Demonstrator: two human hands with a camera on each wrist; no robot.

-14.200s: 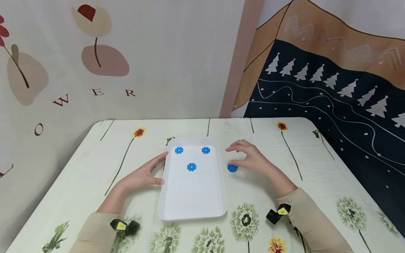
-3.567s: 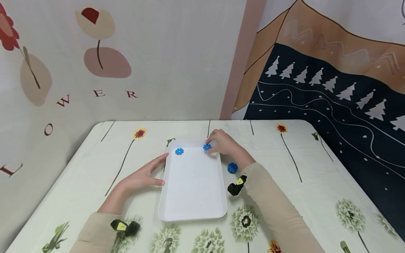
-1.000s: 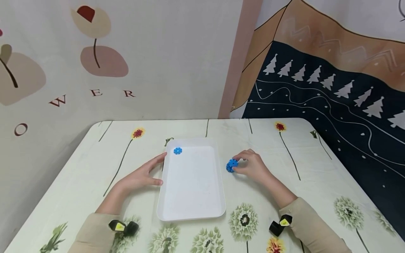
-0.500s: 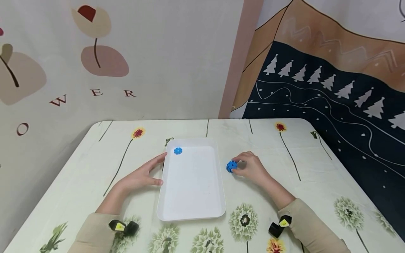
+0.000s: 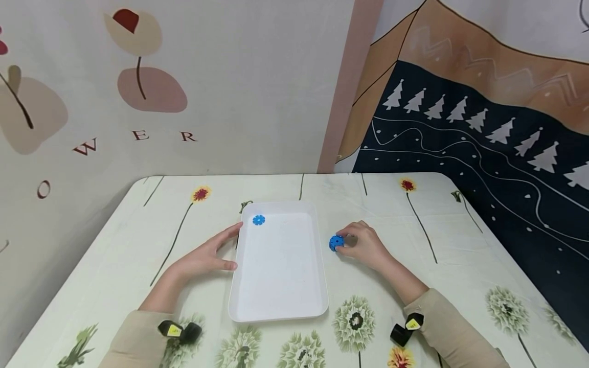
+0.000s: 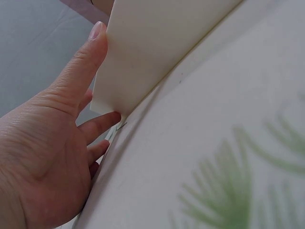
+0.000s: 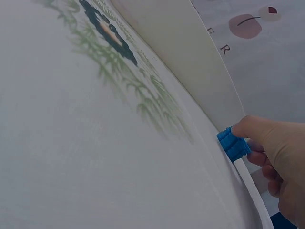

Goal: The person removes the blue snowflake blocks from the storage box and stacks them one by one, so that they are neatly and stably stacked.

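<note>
One blue snowflake disc [image 5: 258,220], round with notched edges, lies in the far left corner of a white rectangular tray [image 5: 278,276]. My left hand [image 5: 202,260] rests against the tray's left side, thumb and fingers spread along its wall. To the right of the tray, a short stack of blue snowflake discs [image 7: 233,144] stands on the table. My right hand [image 5: 368,245] pinches the top snowflake disc [image 5: 338,240] between thumb and fingers, level on the stack. In the right wrist view the thumb is at the stack's upper edge, and some fingertips are hidden behind it.
A pale cloth printed with flowers covers the table [image 5: 382,204]. Behind stand a light wall [image 5: 257,87] with lettering and a dark hanging [image 5: 432,138] with white trees. A small black camera [image 5: 401,335] sits at the right wrist, another [image 5: 190,333] at the left.
Two snowflake discs have left the tray since the oldest frame. Over the last second my right hand has lowered a tilted disc flat onto the stack. My left hand has stayed put.
</note>
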